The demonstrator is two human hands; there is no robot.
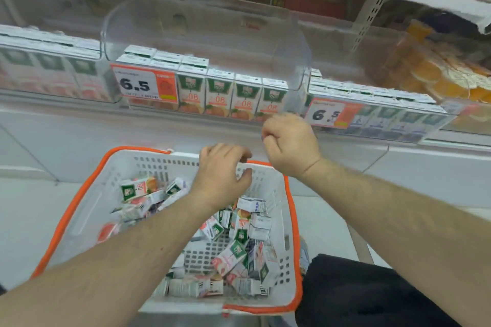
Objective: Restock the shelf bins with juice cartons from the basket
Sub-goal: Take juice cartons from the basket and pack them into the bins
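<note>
Basket [66, 220], white with orange rim, nearest the wearer: loose juice cartons [231, 257] are heaped in it, lying flat at mixed angles, densest toward the right wall and near edge; one green-and-orange carton [138, 188] is seen at the far left, long axis running left to right.

Left hand [221, 172]: held over the far rim of the basket, fingers spread and loosely bent, nothing held. The cartons lie below and nearward of its palm, so it is judged the nearer hand for the next pick; a downward reach toward the wearer would be called for.

Right hand [289, 141]: raised between basket and shelf, fingers curled into a fist; no carton is seen in it, though the inside of the fist is hidden.

Clear shelf bin [207, 24], beyond both hands: a front row of upright orange-juice cartons [231, 98] is stocked behind a price tag [144, 86] marked 6.5, with open room above and behind it. Neighbouring bins to left [50, 71] and right [377, 117] are stocked too.
</note>
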